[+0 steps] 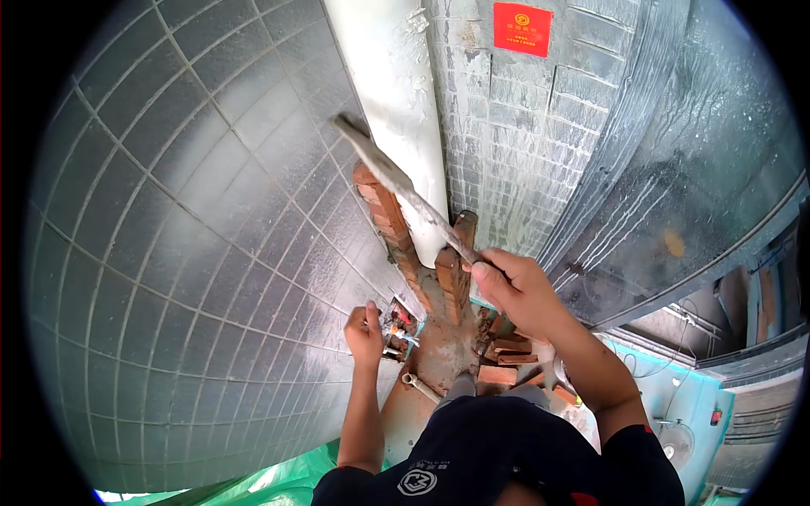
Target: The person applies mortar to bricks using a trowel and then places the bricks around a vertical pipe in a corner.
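Note:
My right hand [510,287] is closed round the lower end of a long, thin, mortar-grey bar [405,190]. The bar slants up and left across the white vertical pipe [392,101], and its wider far end reaches toward the tiled wall [236,194]. Whether it touches anything there I cannot tell. Against that wall, low down, my left hand [364,333] is curled with the thumb up; what it holds, if anything, is hidden. Beside it are small pipe fittings [401,333] in a wall opening. Red brick columns, one left [384,211] and one right [456,270], flank the pipe's foot.
Loose bricks [498,374] and rubble lie by my feet on the right. A short white pipe stub [419,386] stands near my left leg. Wet glass [700,160] with a frame closes the right side. A red card [522,29] hangs on the far wall; green sheeting [261,485] lies lower left.

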The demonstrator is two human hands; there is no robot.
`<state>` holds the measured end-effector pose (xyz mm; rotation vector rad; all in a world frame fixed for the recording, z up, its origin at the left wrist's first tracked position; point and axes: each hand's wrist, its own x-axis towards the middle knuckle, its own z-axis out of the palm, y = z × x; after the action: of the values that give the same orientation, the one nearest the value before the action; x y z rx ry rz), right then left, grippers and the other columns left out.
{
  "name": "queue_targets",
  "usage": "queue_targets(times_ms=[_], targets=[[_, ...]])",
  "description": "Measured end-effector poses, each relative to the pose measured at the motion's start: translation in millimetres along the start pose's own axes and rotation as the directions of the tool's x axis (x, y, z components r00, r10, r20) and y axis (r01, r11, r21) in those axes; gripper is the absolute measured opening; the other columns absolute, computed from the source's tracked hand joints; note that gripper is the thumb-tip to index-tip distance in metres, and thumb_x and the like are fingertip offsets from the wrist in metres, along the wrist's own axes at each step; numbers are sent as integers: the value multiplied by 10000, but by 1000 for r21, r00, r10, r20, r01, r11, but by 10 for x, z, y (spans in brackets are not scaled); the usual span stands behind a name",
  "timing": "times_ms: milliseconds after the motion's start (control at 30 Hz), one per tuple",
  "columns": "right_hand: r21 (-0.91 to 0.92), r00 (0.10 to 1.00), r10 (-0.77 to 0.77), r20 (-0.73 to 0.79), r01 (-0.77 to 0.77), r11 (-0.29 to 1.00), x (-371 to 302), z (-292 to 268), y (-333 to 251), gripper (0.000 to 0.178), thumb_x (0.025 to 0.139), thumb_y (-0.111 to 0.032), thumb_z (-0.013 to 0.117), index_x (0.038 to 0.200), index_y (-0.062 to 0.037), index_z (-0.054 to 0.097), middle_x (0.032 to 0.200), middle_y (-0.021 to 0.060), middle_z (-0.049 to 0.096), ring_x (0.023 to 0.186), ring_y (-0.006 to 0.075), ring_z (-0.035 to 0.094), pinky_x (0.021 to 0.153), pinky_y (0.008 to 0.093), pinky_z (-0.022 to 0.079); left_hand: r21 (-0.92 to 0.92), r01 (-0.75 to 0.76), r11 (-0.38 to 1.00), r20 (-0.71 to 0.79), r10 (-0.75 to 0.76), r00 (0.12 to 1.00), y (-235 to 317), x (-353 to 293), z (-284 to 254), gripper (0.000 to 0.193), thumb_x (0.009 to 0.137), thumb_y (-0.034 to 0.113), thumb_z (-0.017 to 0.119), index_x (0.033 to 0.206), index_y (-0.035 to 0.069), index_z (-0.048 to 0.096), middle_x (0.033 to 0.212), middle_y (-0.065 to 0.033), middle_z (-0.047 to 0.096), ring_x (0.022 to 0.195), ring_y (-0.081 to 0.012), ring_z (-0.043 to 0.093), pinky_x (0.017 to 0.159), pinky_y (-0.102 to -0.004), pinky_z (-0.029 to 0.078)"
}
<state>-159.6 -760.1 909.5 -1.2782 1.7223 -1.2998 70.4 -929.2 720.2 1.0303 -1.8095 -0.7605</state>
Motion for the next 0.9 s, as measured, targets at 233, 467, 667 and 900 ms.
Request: queue_targets(times_ms=[233,467,667,900], targets=[[-200,997,22,-71,-36,979,606,41,376,570,998,-490,349,934,10,613,711,154,591,663,286,567,664,395,454,33,114,993,142,-118,983,-434,-831,194,258,903,166,596,721,-17,595,690,-185,576,613,-352,551,582,-431,439],[-267,992,22,-126,-56,962,590,-119,406,557,998,-478,367,910,7,626,726,149,608,651,277,567,650,384,453,171,297,939,273,-335,902,-867,-1325,135,139,803,100,663,898,27,591,795,-151,653,686,-304,658,629,-400,507],[3,952,233,-198,-237,971,-619,-210,1750,418,978,-413,490,1008,-17,622,688,92,571,626,170,533,609,336,440,335,276,901,441,-408,799,-1598,-1812,543,151,766,157,695,805,45,602,733,-139,645,675,-285,631,625,-373,494],[-150,502,724,-472,-856,495,-3078,-23,3386,508,950,-465,440,881,-8,652,780,224,651,789,425,622,736,481,487,597,759,258,451,-891,-52,-2166,-2572,513,427,898,430,591,725,41,550,617,-55,545,457,-167,485,399,-276,335]])
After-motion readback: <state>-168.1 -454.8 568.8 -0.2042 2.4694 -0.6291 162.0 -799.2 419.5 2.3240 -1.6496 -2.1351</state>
